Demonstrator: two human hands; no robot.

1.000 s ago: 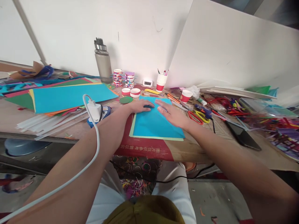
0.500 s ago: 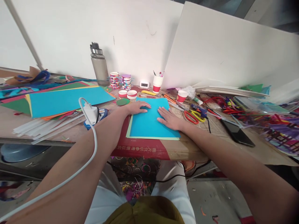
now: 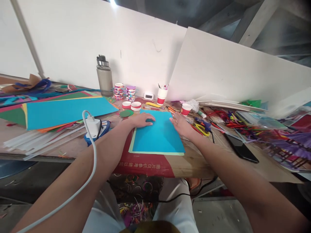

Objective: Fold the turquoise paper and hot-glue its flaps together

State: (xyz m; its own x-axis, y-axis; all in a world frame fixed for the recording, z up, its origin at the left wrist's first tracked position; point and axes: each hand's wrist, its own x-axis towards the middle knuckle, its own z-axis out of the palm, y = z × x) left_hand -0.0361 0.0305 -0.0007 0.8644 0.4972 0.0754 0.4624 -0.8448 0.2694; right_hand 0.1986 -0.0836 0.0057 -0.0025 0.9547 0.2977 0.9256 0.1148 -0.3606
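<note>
A blue sheet of paper (image 3: pixel 157 137) lies in front of me, with a pale green sheet (image 3: pixel 132 149) showing under its left and lower edges. My left hand (image 3: pixel 142 120) rests on the upper left part of the blue sheet, fingers stretched out. Along the sheet's upper right edge is my right hand (image 3: pixel 181 125), its fingers apart and pointing away from me. Neither hand grips anything. Just beyond my right hand stands a small paper cup (image 3: pixel 186 109). Yellow-handled scissors (image 3: pixel 203 130) lie to its right, partly covered.
Stacked coloured paper (image 3: pixel 63 111) and a power strip with a white plug (image 3: pixel 96 129) sit left. A water bottle (image 3: pixel 104 77), small clock (image 3: pixel 148 96) and pen cup (image 3: pixel 162 95) stand at the back. A phone (image 3: pixel 241 148) lies right, near tangled strips.
My right hand has slid from the blue sheet's middle toward its upper right edge, over the red-handled scissors. My left hand stays on the sheet. The view has tilted up slightly.
</note>
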